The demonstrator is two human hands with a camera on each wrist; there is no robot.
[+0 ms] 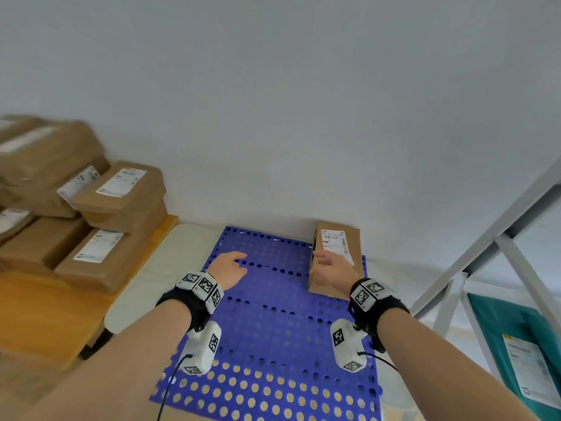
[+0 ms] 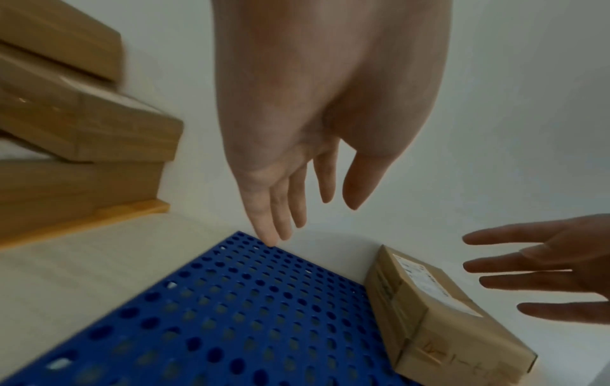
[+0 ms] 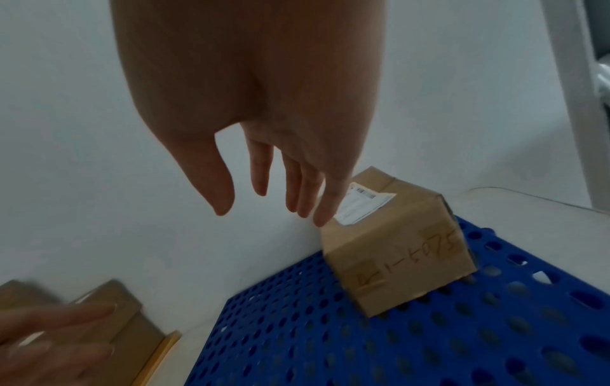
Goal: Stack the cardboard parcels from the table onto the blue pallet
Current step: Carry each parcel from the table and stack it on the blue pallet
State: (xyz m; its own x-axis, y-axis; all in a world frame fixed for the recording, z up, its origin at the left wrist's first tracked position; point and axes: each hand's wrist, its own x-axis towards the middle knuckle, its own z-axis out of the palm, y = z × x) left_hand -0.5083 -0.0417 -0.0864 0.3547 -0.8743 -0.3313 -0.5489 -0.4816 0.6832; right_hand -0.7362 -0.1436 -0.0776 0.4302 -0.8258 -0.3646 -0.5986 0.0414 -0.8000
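Observation:
One cardboard parcel [image 1: 337, 259] [image 2: 429, 313] [image 3: 396, 250] with a white label lies on the blue perforated pallet [image 1: 273, 314] [image 2: 231, 313] [image 3: 363, 339], in its far right corner against the wall. My right hand [image 1: 329, 268] [image 3: 280, 193] hovers just above the parcel's near left side, fingers straight and spread, holding nothing. My left hand [image 1: 233, 265] [image 2: 297, 203] floats over the pallet's far left part, fingers relaxed and empty. Several more brown parcels [image 1: 91, 214] [image 2: 66, 130] are piled on a wooden table [image 1: 45, 314] at the left.
A white wall runs right behind the pallet. The pallet rests on a pale mat [image 1: 145, 268]. A white metal rack frame [image 1: 485, 244] stands at the right, with a teal bag [image 1: 516, 344] carrying a label below it.

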